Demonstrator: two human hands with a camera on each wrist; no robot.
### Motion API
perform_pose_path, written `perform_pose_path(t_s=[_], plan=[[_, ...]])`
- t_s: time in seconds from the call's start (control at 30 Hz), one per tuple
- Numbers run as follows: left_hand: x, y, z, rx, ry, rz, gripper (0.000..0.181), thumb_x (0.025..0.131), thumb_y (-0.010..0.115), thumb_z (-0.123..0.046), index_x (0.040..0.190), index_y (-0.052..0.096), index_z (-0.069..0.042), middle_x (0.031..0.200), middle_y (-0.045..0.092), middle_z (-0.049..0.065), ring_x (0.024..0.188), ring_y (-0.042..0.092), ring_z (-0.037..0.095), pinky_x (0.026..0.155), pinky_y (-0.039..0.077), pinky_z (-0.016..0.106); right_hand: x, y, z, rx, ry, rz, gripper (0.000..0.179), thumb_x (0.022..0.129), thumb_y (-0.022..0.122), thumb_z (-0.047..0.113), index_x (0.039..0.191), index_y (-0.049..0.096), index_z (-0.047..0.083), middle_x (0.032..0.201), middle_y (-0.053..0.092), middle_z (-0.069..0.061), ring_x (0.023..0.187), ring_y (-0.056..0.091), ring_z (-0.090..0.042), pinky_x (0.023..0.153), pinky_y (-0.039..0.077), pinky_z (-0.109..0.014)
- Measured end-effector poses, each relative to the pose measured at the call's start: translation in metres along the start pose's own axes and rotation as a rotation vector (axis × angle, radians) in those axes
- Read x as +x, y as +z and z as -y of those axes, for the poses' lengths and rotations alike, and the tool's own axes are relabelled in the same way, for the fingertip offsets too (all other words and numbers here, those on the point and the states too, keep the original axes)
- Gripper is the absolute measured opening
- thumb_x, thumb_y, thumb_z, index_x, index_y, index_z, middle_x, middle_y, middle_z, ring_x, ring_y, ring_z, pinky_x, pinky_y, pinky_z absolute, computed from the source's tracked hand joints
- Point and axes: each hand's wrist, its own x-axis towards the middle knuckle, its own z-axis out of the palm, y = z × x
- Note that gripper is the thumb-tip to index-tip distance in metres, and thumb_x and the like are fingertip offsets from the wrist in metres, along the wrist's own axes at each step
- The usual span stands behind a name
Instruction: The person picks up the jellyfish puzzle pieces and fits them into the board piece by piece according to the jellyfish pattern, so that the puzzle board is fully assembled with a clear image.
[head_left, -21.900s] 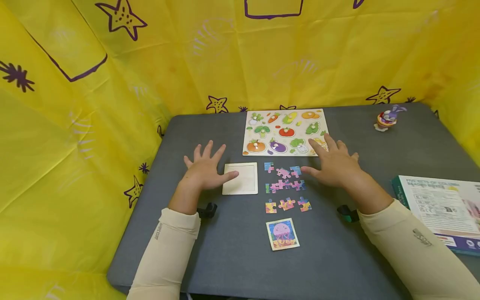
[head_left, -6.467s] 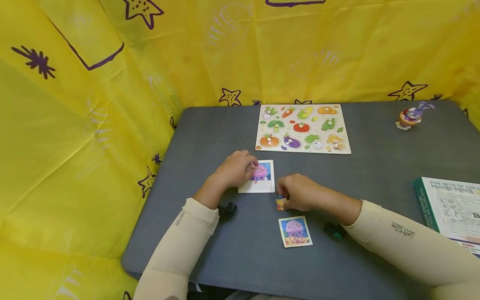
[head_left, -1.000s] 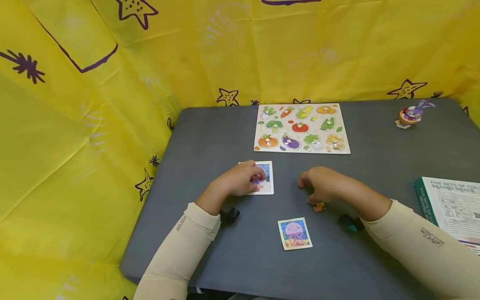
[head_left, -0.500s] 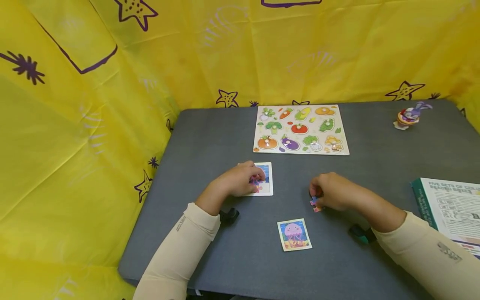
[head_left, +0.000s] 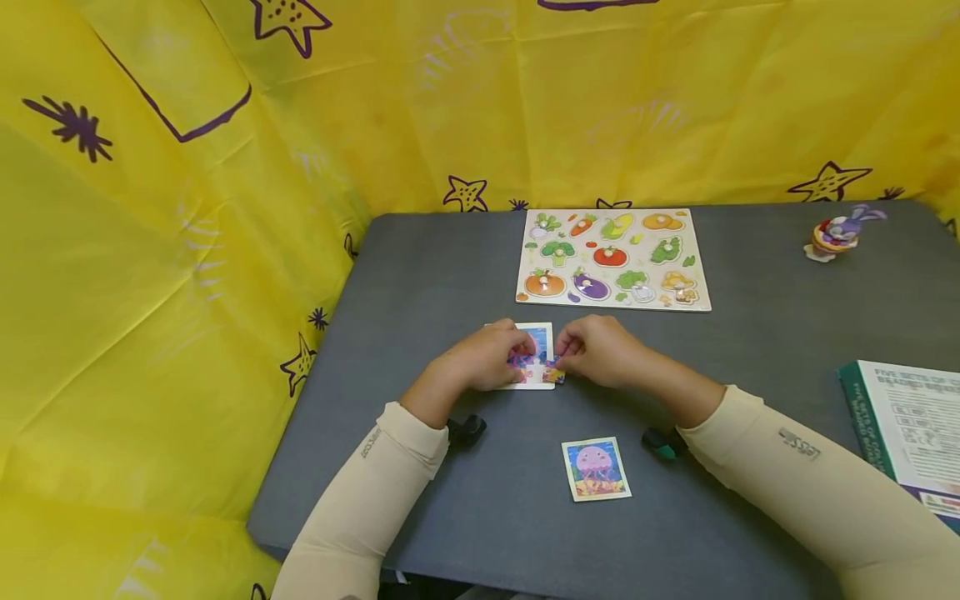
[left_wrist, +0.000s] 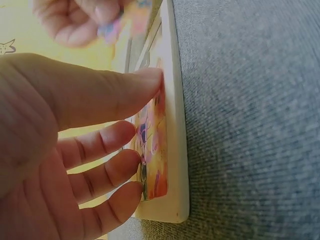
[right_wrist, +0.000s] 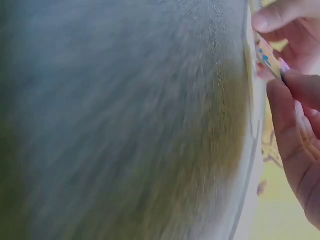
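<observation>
A small square puzzle tray (head_left: 550,337) with a pale rim lies mid-table, its jellyfish picture (left_wrist: 159,170) partly hidden by my left hand (head_left: 486,360). That hand's thumb and fingertips rest on the fitted pieces at the tray's left side. Between thumb and fingers, my right hand (head_left: 603,352) pinches a jigsaw piece (head_left: 555,376) in yellow, blue and pink, at the tray's lower right corner. A pale bare patch shows in the bottom row beside it. In the right wrist view the held piece (right_wrist: 270,59) is tilted, edge-on, near the tray rim.
Nearer the table edge lies a jellyfish picture card (head_left: 596,468). Behind the tray is a vegetable peg board (head_left: 611,260). A rabbit figurine (head_left: 842,233) stands at the back right, and a boxed set (head_left: 915,425) lies at the right. Yellow cloth (head_left: 450,100) hangs behind the table.
My right hand has brought the jigsaw piece leftward from the table to the tray's corner. The left hand has stayed on the tray. Earlier loose pieces now fill most of the tray.
</observation>
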Motion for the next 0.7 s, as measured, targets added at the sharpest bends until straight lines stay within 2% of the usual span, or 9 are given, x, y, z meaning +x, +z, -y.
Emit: perform_pose_path(t_s=[0.23, 0.4, 0.53, 0.7], plan=[[0.002, -0.002, -0.002, 0.013, 0.001, 0.013, 0.038, 0.089, 0.076, -0.016, 0.125, 0.068, -0.014, 0.120, 0.058, 0.005, 0.107, 0.055, 0.020, 0.096, 0.046, 0.035, 0.020, 0.010, 0.011, -0.059, -0.037, 0.041, 0.005, 0.084, 0.079, 0.010, 0.084, 0.074, 0.010, 0.072, 0.069, 0.004, 0.070, 0.060, -0.010, 0.067, 0.049, -0.028], [0.002, -0.002, -0.003, 0.010, -0.001, 0.007, 0.039, 0.088, 0.078, -0.025, 0.124, 0.068, -0.014, 0.118, 0.059, 0.005, 0.105, 0.055, 0.020, 0.094, 0.047, 0.034, 0.026, 0.011, 0.014, -0.095, -0.043, 0.068, 0.004, 0.085, 0.080, 0.010, 0.086, 0.077, 0.008, 0.073, 0.070, 0.004, 0.071, 0.061, -0.012, 0.068, 0.050, -0.028], [0.003, 0.000, -0.005, 0.024, -0.011, -0.015, 0.036, 0.088, 0.079, -0.028, 0.120, 0.068, -0.014, 0.115, 0.059, 0.004, 0.101, 0.055, 0.019, 0.090, 0.047, 0.034, 0.031, 0.011, 0.013, -0.135, -0.027, 0.065, 0.004, 0.086, 0.080, 0.012, 0.086, 0.080, 0.008, 0.072, 0.070, 0.004, 0.071, 0.059, -0.012, 0.067, 0.048, -0.028], [0.003, 0.000, -0.006, 0.027, -0.032, -0.030, 0.033, 0.086, 0.081, -0.026, 0.114, 0.069, -0.014, 0.111, 0.058, 0.004, 0.100, 0.055, 0.020, 0.089, 0.047, 0.034, 0.037, 0.012, 0.014, -0.185, 0.017, 0.078, 0.005, 0.083, 0.081, 0.014, 0.079, 0.079, 0.013, 0.068, 0.069, 0.006, 0.069, 0.059, -0.013, 0.065, 0.047, -0.029]])
